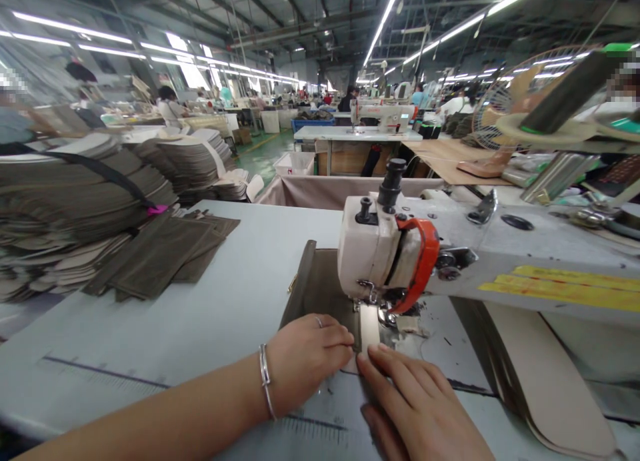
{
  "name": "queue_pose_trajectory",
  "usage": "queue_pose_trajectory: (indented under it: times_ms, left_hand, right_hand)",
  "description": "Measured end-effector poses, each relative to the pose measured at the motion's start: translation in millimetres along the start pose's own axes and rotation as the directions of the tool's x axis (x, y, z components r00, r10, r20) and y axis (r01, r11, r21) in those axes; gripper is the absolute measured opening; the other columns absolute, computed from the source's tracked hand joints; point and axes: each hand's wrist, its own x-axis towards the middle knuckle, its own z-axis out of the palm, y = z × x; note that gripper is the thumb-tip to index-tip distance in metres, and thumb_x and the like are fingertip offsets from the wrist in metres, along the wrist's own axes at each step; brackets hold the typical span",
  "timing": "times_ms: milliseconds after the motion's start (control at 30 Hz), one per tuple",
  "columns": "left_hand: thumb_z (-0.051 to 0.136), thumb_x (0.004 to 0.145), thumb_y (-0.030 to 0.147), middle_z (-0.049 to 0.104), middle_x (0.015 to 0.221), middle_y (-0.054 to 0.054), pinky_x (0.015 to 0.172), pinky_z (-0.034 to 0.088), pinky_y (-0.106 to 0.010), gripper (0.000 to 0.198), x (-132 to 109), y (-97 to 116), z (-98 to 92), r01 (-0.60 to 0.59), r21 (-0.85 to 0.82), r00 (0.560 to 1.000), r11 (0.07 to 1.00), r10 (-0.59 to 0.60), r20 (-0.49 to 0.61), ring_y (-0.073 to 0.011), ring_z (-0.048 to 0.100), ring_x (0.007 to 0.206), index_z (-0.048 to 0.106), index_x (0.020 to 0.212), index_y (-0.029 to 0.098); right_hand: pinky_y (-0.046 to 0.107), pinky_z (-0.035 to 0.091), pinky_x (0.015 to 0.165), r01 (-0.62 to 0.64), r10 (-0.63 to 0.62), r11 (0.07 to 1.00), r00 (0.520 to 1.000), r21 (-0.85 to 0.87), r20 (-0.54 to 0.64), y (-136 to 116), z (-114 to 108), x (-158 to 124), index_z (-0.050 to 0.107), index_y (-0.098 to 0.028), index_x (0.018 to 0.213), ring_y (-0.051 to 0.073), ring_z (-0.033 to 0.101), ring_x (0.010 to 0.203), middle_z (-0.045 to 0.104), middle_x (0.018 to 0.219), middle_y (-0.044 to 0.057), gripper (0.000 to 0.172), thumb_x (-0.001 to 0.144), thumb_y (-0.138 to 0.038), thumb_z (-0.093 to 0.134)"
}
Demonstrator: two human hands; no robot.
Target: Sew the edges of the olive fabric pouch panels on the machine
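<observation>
The dark brown-grey panel [325,288], a smooth, matte, leather-like sheet with a straight, raised left edge, lies on the table under the sewing machine [367,248], a narrow pale strip [369,324] running along its right side towards the needle area. The left hand [310,351] rests on the panel's near part, fingers bent and drawn together beside the strip; whether they pinch anything I cannot tell. The right hand [415,394] grips nothing visible, its fingers extended, fingertips at the strip's near end. The machine's rounded, off-white metal head hides part of the panel, and a curved orange guard [425,248] stands over the strip's right side; the hands cover the near edge. Right of them, a bent, pale-faced piece with rounded corners [540,374] lies beneath the machine arm. Ruler markings [105,372] cross the smooth, pale table [225,354]. Farther left, flat dark pieces [155,261] overlap beside a thick strapped stack [75,194] of layered sheets.
</observation>
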Motion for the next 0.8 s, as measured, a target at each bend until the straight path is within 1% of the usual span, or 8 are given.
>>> queue_pose_trajectory:
  times_ms: [167,300,433,567,667,800]
  left_hand:
    - [0.052,0.092,0.012,0.066,0.112,-0.004,0.098,0.045,-0.029,0.013,8.6,-11.1,1.4,0.012,0.004,1.0,1.0,-0.012,0.021,-0.0156,0.059,0.104,0.062,0.1,0.014]
    - [0.051,0.093,0.014,0.066,0.11,-0.005,0.098,0.045,-0.028,0.013,14.9,-20.8,3.4,0.023,0.016,1.0,1.0,-0.023,-0.004,-0.0151,0.059,0.103,0.062,0.1,0.014]
    - [0.052,0.094,0.017,0.066,0.107,-0.004,0.1,0.044,-0.03,0.012,20.3,-27.5,4.5,0.082,-0.015,0.997,0.997,-0.081,0.017,-0.0152,0.059,0.104,0.062,0.099,0.016]
    - [0.049,0.094,0.015,0.065,0.112,-0.003,0.102,0.043,-0.03,0.016,24.1,-31.7,7.1,0.154,-0.012,0.988,0.988,-0.154,0.021,-0.0152,0.057,0.109,0.063,0.103,0.017]
    - [0.047,0.094,0.012,0.065,0.114,-0.001,0.106,0.04,-0.03,0.021,25.5,-34.0,9.9,0.197,0.004,0.98,0.98,-0.197,-0.001,-0.0145,0.056,0.11,0.063,0.106,0.018]
    - [0.048,0.093,0.009,0.066,0.113,-0.001,0.104,0.042,-0.03,0.023,26.7,-33.4,9.8,0.226,0.011,0.974,0.974,-0.226,-0.015,-0.0147,0.057,0.111,0.065,0.105,0.019]
  right_hand:
    - [0.033,0.044,0.088,-0.065,0.064,0.997,0.998,0.049,0.02,3.9,-0.7,12.9,0.058,-0.021,0.126,0.019,0.056,0.106,0.062,0.121,0.001,0.04,0.089,-0.037,0.055]
    - [0.037,0.045,0.087,-0.103,0.101,0.992,0.994,0.074,0.032,8.3,2.8,19.3,0.057,-0.021,0.127,0.021,0.055,0.103,0.061,0.122,0.002,0.042,0.088,-0.036,0.058]
    - [0.042,0.045,0.09,-0.133,0.129,0.989,0.989,0.062,0.071,11.2,9.0,21.8,0.053,-0.02,0.132,0.025,0.053,0.108,0.056,0.128,0.004,0.047,0.088,-0.036,0.058]
    - [0.045,0.046,0.088,-0.169,0.163,0.985,0.979,0.036,0.118,11.2,14.3,24.3,0.05,-0.018,0.134,0.027,0.053,0.106,0.055,0.131,0.006,0.05,0.088,-0.036,0.056]
    - [0.048,0.045,0.088,-0.189,0.186,0.982,0.975,0.013,0.118,9.9,16.6,25.4,0.05,-0.017,0.135,0.029,0.053,0.104,0.055,0.13,0.008,0.051,0.089,-0.039,0.054]
    - [0.049,0.043,0.091,-0.206,0.203,0.978,0.974,0.019,0.104,8.5,18.2,25.2,0.05,-0.017,0.135,0.029,0.053,0.106,0.057,0.129,0.008,0.051,0.09,-0.039,0.054]
